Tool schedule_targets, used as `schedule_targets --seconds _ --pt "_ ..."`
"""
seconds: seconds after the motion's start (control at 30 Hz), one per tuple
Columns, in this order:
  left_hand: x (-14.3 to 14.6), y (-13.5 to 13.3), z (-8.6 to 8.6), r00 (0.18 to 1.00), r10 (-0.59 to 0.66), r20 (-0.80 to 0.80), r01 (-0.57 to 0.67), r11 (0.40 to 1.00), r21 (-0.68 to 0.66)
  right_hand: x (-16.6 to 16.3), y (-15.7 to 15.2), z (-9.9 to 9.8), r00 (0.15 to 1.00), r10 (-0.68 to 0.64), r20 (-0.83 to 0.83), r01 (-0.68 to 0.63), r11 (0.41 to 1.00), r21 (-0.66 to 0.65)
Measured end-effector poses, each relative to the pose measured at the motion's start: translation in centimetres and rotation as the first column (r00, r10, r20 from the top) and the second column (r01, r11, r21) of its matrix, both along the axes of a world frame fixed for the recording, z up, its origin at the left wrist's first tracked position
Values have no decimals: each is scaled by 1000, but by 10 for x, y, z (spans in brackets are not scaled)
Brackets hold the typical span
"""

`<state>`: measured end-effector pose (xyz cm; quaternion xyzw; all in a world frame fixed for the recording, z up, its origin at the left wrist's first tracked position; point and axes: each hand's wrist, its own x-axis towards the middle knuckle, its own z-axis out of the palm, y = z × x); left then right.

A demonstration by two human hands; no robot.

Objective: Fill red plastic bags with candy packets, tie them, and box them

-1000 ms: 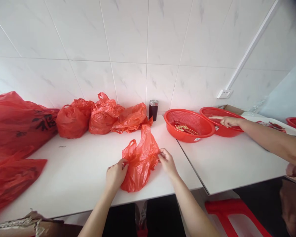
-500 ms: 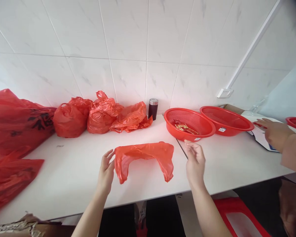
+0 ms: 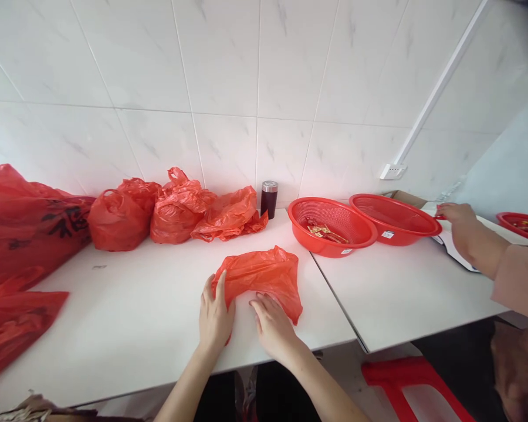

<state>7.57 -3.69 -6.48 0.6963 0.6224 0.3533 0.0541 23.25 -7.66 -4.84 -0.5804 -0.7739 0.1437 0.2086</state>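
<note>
A thin red plastic bag (image 3: 264, 271) lies on the white table in front of me, crumpled into an arch with its lower ends toward me. My left hand (image 3: 216, 316) rests over the bag's left end with fingers spread, covering most of that end. At the arch's inner edge is my right hand (image 3: 273, 325), palm down, its fingers stretched out and touching or very close to the plastic. Neither hand shows a firm grip.
Filled red bags (image 3: 119, 220) stand along the wall at left, near a dark tumbler (image 3: 268, 200). A red basket (image 3: 299, 234) holds small wrapped packets; another red basket (image 3: 402, 234) stands beside it. At right, a co-worker's hand (image 3: 457, 214) reaches over a scale. A red stool (image 3: 391, 375) stands below.
Both hands have come inward, the right one from well beside the bag to its inner edge. The bag's left end is pushed in and the bag sits more bunched. The co-worker's hand has shifted slightly.
</note>
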Motion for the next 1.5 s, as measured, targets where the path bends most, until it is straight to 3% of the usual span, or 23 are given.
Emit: schedule_targets --seconds 0.1,0.23,0.33,0.4,0.47,0.57,0.63,0.73,0.8,0.87,0.97,1.1,1.2,1.27,1.33,1.43,1.5 --pt "-5 9 6 986 -98 137 93 995 45 -2 -1 1 997 58 -50 -56 997 49" --pt "2 3 23 958 -214 190 193 973 125 -7 9 17 993 71 -99 -53 984 170" --pt "6 -10 26 927 -328 181 329 944 23 -3 24 27 995 -10 -104 34 973 228" --pt "-1 -15 26 896 -419 148 432 899 -75 10 35 35 996 -81 -43 87 983 161" --pt "-18 -12 28 902 -412 130 426 899 -101 29 46 43 988 -145 52 143 989 39" --pt "-52 1 45 961 -169 219 189 979 -74 61 55 52 977 -157 144 170 982 -85" --pt "-66 2 67 965 -64 254 93 990 -103 75 56 56 979 -103 173 129 982 -141" --pt "-52 -16 101 971 -207 116 214 976 -44 76 55 61 977 -13 211 59 975 -213" --pt "-23 -33 112 961 -276 -27 277 953 125 68 54 66 973 17 229 37 973 -228" --pt "6 -42 105 943 -263 -202 304 930 207 58 53 75 970 42 240 17 971 -238" --pt "28 -26 74 922 -179 -343 226 969 101 49 43 92 963 130 237 -57 954 -293" --pt "3 25 43 887 -6 -462 0 1000 -12 52 18 111 900 393 189 -276 848 -453" --pt "-24 48 45 870 -16 -494 -39 994 -101 64 11 116 868 492 60 -388 750 -536" --pt "-33 51 52 882 -100 -460 3 979 -205 71 16 117 885 465 -28 -399 727 -560" --pt "-35 47 57 894 -196 -404 73 951 -299 74 23 115 916 400 -34 -358 776 -519" --pt "-31 35 61 890 -345 -297 234 907 -351 68 36 106 958 285 39 -258 911 -321" --pt "-28 27 64 880 -434 -192 355 870 -342 61 44 95 959 271 87 -246 942 -228"
